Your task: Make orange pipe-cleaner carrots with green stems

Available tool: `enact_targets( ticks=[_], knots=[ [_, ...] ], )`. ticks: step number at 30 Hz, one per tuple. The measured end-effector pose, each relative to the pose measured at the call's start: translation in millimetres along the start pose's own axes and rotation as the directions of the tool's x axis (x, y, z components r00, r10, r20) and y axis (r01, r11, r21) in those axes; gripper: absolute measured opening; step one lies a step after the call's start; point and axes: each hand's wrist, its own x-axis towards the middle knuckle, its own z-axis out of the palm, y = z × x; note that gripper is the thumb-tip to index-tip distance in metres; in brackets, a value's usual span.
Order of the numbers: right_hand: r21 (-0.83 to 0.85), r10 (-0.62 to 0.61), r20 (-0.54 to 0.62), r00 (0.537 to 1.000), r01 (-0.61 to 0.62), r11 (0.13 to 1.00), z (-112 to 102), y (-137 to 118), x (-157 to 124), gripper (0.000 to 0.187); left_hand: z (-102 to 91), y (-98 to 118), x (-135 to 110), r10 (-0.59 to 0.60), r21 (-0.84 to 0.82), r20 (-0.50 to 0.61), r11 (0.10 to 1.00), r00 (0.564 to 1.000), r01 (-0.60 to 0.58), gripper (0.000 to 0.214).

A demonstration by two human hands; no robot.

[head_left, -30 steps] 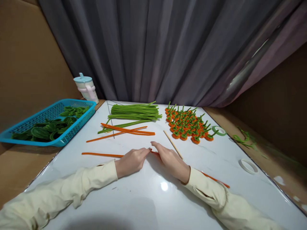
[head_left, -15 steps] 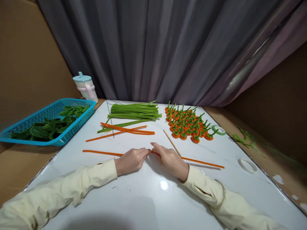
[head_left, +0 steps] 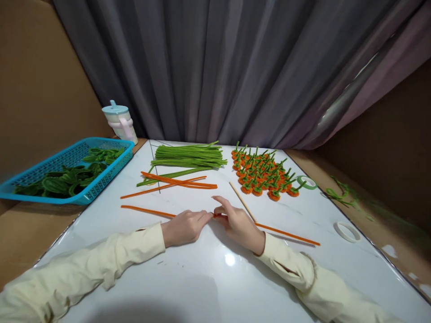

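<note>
An orange pipe cleaner (head_left: 148, 211) runs out to the left from under my left hand (head_left: 187, 227), whose fingers are closed in a pinch at its inner end. My right hand (head_left: 239, 228) pinches orange pipe cleaner beside the left fingertips, its index finger raised. A long orange length (head_left: 288, 233) sticks out to the right from behind that hand. Whether both lengths are one piece is hidden by the fingers. Just beyond the right hand lies a thin wooden stick (head_left: 242, 202). Loose orange pipe cleaners (head_left: 178, 181) lie crossed past the left hand.
Behind lie green pipe cleaners (head_left: 188, 156) in a bundle and many orange pieces with green stems (head_left: 262, 172). A green tape roll (head_left: 307, 182) and a white ring (head_left: 347, 232) sit right. At left are a blue basket (head_left: 84, 197) of green leaves and a lidded cup (head_left: 120, 123).
My right index finger has lifted and the hand has opened up slightly. The left pipe cleaner end has risen a little, while the right end has swung down towards me.
</note>
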Motion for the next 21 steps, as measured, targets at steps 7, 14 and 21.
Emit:
enact_targets(
  ticks=[7, 14, 21],
  knots=[
    [0.006, -0.017, -0.095, 0.995, 0.017, 1.000, 6.7, 1.3, -2.7, 0.053, -0.7, 0.6, -0.2, 0.027, 0.032, 0.011, 0.999, 1.000, -0.027, 0.025],
    [-0.031, -0.053, -0.216, 0.975, 0.048, 0.998, 11.8, -5.6, -4.0, 0.045, -3.3, 2.3, 1.7, 0.081, 0.058, -0.018, 0.995, 0.997, -0.080, 0.024],
    [-0.092, -0.061, -0.201, 0.978, 0.043, 0.995, 11.6, -3.7, -3.6, 0.039, -4.1, 2.7, 4.6, -0.056, 0.103, -0.061, 0.993, 0.997, 0.062, 0.018]
  ],
)
